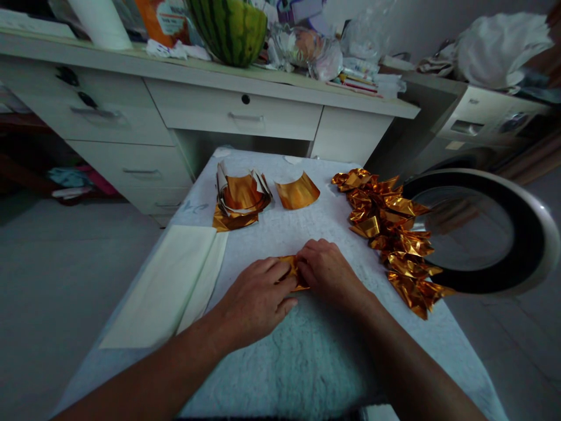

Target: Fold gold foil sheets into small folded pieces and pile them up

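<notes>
A small piece of gold foil paper (290,272) lies on the cloth-covered table, mostly hidden under my fingers. My left hand (258,298) holds its left side, fingers laid across the foil and thumb near the front edge. On the right side my right hand (326,269) grips it with curled fingers. Farther back is a curved stack of gold foil sheets (242,196) with pale edges. Beside that stack, a single gold foil sheet (298,192) rests alone. A row of crumpled, folded gold foil pieces (385,228) runs down the table's right side.
Folded pale paper (166,280) lies at the left of the table (280,362). Behind stands a white drawer desk (245,117) with a cut watermelon (230,29) and plastic bags on top. To the right, a washing machine's round door (477,228) stands open by the table edge.
</notes>
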{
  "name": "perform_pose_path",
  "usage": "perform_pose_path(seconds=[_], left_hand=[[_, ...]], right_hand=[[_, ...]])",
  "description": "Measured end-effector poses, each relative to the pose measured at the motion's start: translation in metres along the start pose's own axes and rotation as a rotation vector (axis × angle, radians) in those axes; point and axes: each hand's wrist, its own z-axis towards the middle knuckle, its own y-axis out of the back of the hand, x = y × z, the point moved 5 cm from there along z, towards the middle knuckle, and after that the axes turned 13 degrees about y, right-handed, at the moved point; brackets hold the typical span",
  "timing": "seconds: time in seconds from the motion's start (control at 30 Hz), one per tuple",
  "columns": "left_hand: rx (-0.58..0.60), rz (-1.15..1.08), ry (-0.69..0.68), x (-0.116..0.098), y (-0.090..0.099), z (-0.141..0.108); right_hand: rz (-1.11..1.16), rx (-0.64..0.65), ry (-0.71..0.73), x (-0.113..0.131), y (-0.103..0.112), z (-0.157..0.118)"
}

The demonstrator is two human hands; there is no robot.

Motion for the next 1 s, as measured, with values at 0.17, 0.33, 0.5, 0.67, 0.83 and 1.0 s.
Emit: perform_pose_path(seconds=[0.17, 0.33, 0.5, 0.67, 0.83, 1.0], left_hand=[[-0.015, 0.046, -0.017, -0.003, -0.001, -0.006], [-0.053, 0.130, -0.074, -0.008, -0.004, -0.012], [-0.131, 0.192, -0.129, -0.012, -0.005, -0.019], [-0.173, 0.175, -0.163, -0.010, 0.000, -0.022], [-0.130, 0.104, -0.169, -0.005, 0.004, -0.022], [-0.142, 0.107, -0.229, -0.004, 0.011, -0.023]], right_hand=[[0.018, -0.010, 0.000, 0.000, 0.001, -0.001], [0.032, -0.005, 0.005, -0.001, -0.001, -0.001], [0.038, -0.011, 0.023, -0.001, -0.001, -0.002], [0.030, -0.015, 0.025, 0.002, 0.002, -0.005], [0.042, -0.026, 0.035, 0.004, 0.003, -0.009], [0.040, -0.047, 0.064, 0.005, 0.002, -0.013]])
